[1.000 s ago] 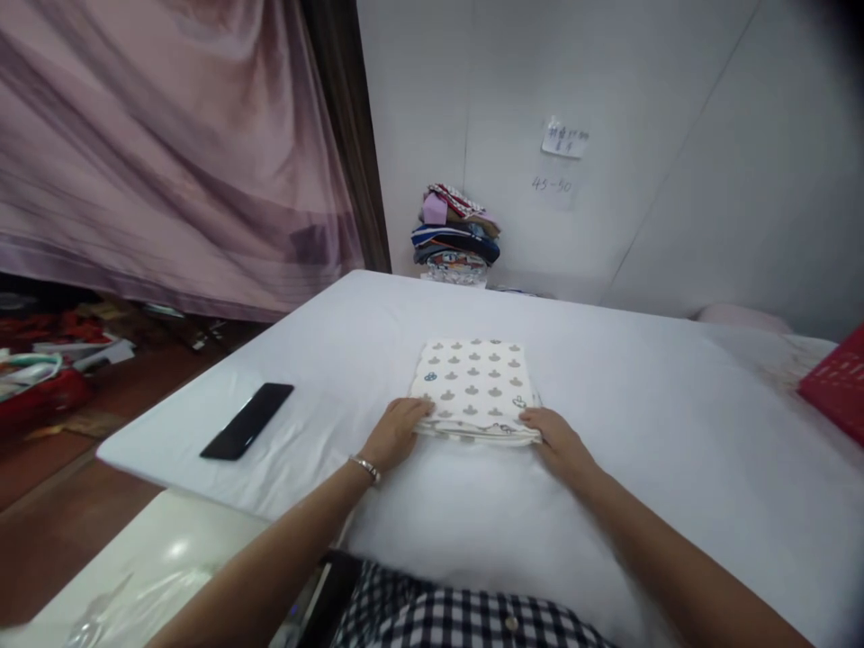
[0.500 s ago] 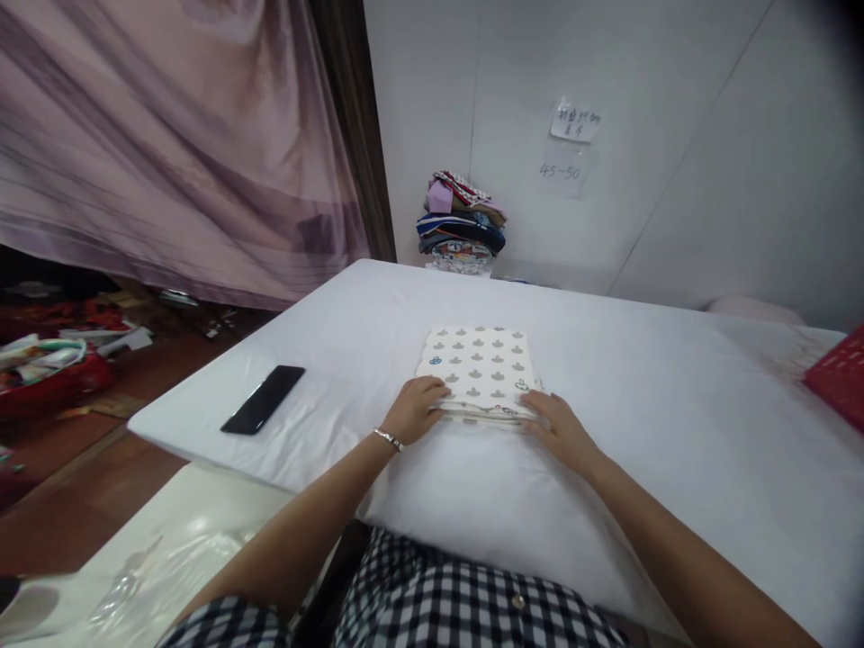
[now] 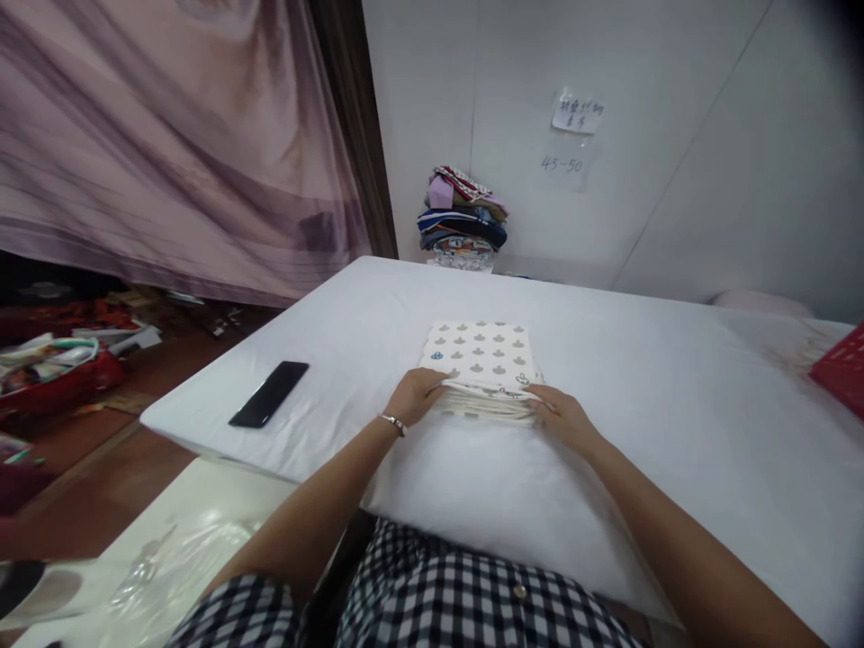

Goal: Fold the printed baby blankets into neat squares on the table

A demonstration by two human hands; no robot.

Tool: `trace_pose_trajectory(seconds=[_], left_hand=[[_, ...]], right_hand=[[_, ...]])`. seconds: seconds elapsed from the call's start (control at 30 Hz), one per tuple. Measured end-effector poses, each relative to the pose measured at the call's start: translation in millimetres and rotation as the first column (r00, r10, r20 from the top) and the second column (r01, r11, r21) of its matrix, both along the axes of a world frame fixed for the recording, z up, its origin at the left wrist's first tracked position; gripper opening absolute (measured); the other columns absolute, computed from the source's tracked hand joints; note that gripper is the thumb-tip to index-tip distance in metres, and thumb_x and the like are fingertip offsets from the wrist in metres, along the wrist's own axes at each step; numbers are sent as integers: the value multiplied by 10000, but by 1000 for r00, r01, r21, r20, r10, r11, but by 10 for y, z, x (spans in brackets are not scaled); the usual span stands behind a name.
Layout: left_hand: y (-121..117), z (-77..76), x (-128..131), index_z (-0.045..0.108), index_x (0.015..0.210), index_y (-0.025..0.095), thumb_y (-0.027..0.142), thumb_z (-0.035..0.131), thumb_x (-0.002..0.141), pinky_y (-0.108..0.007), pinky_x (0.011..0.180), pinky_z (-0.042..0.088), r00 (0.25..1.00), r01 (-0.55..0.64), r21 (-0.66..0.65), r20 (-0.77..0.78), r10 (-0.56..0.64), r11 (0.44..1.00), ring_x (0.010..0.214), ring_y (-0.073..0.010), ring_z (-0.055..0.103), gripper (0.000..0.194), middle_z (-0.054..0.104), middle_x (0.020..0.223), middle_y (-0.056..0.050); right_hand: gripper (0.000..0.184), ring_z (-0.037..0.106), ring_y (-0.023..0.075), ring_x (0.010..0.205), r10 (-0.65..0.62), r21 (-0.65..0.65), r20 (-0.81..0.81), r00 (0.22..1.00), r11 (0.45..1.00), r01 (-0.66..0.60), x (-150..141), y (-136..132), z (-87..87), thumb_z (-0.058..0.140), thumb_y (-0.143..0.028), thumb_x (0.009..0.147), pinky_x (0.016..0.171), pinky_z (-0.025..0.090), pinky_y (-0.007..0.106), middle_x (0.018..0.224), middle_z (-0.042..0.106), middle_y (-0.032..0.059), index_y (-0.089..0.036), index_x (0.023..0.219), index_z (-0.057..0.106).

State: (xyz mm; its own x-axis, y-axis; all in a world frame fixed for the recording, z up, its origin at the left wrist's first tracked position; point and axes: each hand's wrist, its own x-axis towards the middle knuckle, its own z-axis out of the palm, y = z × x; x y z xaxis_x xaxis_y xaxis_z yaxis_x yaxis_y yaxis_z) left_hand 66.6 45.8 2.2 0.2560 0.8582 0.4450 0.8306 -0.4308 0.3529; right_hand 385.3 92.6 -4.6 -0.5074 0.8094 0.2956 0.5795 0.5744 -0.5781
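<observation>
A folded cream cloth (image 3: 481,358) with a grey printed pattern lies on the white-covered table (image 3: 648,378) in front of me. My left hand (image 3: 419,396) grips its near left corner, fingers curled under the edge. My right hand (image 3: 564,416) grips the near right corner the same way. The near edge of the cloth is raised a little off the table and its stacked layers show.
A black phone (image 3: 270,393) lies on the table's left part. A pile of folded clothes (image 3: 462,219) stands at the far edge by the wall. A red basket (image 3: 843,369) sits at the right edge. Clutter covers the floor at left.
Both hands have closed on the cloth's near corners and lifted its near edge slightly. The camera has shifted a little.
</observation>
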Motion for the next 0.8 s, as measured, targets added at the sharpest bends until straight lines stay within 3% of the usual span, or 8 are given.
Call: trace_pose_trajectory(seconds=[0.13,0.3,0.47,0.6,0.7,0.8], left_hand=[[43,32,19,616,1046,216,321,441,882,-356,822,472,999,-39,-43,11,40,998,867,-186,627,262,689,955,-34],[-65,3,58,545,1126,202,276,442,873,-357,833,468,992,-118,-6,42,118,993,894,-186,612,283,670,970,-49],[-185,-7,119,567,855,185,92,400,804,-319,843,466,981,-139,83,145,126,987,1015,-160,547,197,572,1121,-77],[-207,-38,156,610,743,197,-6,394,717,-382,929,411,993,-115,121,-8,117,986,1119,-189,481,297,562,1159,-55],[-217,-37,178,648,891,221,-4,414,727,-427,985,352,981,-117,110,-143,132,987,1220,-215,398,364,520,1257,-52],[-236,-14,191,633,981,219,137,472,804,-453,1016,310,963,-139,62,-222,149,988,1275,-238,334,253,443,1349,-70]], right_hand=[[312,592,200,1008,-58,-27,-10,998,998,58,-52,27,-3,423,-356,862,872,474,351,1102,640,46,-234,1067,625],[309,595,215,977,-122,80,12,992,990,120,-89,-13,-39,425,-341,864,846,476,373,1076,643,60,-214,1108,565],[247,582,191,980,-62,272,35,997,961,50,-116,-56,-39,358,-195,865,827,473,339,1168,597,56,-207,990,570],[312,548,196,1034,-23,407,179,984,912,-53,-148,-79,-11,345,-49,769,861,442,338,1266,530,57,-196,836,612],[349,458,220,1172,-64,429,278,958,901,-65,-188,-110,40,357,-33,748,967,355,400,1281,512,82,-189,902,629],[269,340,251,1274,-102,410,357,928,910,-58,-240,-162,106,414,-119,789,1026,258,472,1319,471,96,-187,935,628]])
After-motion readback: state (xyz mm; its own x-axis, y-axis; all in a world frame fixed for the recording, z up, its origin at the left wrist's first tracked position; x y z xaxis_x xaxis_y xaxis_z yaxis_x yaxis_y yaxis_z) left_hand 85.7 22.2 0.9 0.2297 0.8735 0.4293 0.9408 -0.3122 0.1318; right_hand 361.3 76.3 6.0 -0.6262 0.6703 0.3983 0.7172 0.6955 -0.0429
